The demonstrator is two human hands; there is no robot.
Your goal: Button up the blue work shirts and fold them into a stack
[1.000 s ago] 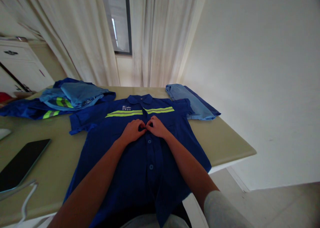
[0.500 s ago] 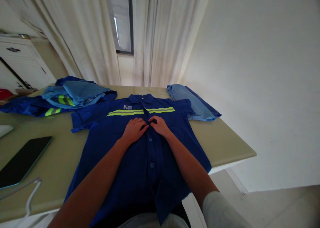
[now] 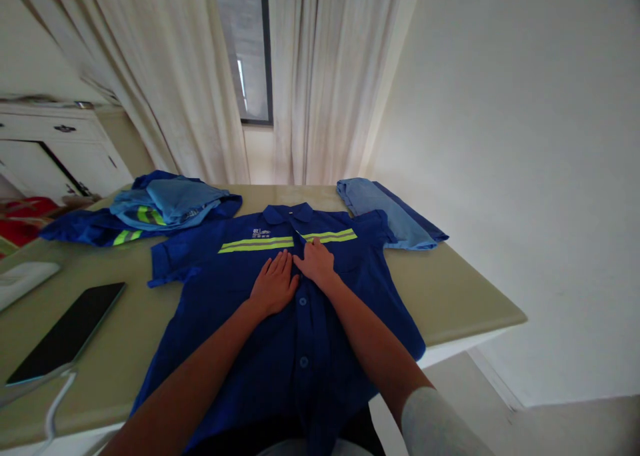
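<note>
Work shirt: the short-sleeved navy shirt (image 3: 283, 339) is lying front-up on the worktop (image 3: 455, 296), its collar (image 3: 303, 211) pointing toward the curtains (image 3: 175, 76) and its hem hanging over the near edge.
Chest print: white lettering with a small emblem (image 3: 261, 233) is sitting above the yellow-and-grey stripe (image 3: 256, 245); from here I'm not managing to read it.
Collar tag: a tiny pale tag (image 3: 291, 213) is showing, too small to read.
Left hand: the hand (image 3: 274, 284) is lying flat beside the placket, fingers extended and released.
Right hand: the hand (image 3: 316, 263) is touching the placket by the stripe, fingers curled; I cannot tell whether they're grasping cloth.
Buttons: two (image 3: 303, 302) are showing below the hands.
Around it: blue garments (image 3: 180, 199) are lying in a heap leftward, while a dark-screened device (image 3: 67, 333) is resting nearer.
</note>
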